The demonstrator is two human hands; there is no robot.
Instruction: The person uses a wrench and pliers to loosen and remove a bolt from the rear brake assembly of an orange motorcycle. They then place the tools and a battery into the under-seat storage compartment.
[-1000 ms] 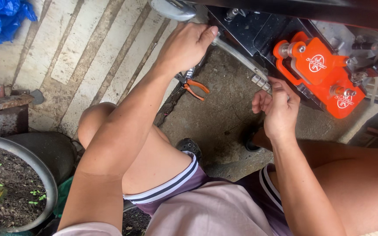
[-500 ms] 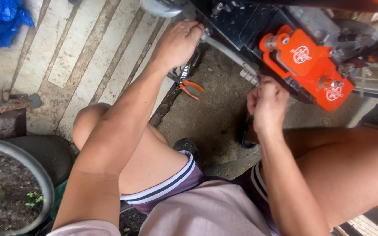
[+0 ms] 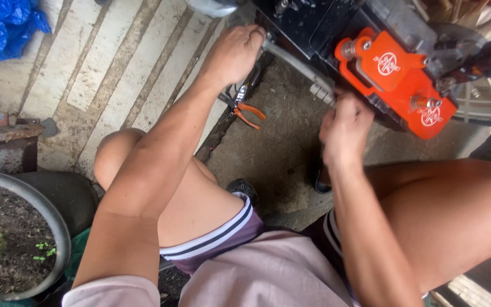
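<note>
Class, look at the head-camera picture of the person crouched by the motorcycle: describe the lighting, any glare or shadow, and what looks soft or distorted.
Head view: even, soft daylight with no hard shadows; a pale sheen on the orange bracket and on the wheel rim; the black bodywork stays dark and hard to read; the left hand and right hand are fairly sharp; the wide lens makes the near knees and forearms loom large.

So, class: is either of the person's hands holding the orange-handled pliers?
No: the pliers lie on the ground, while the left hand and right hand are on the grey metal bar.
</note>
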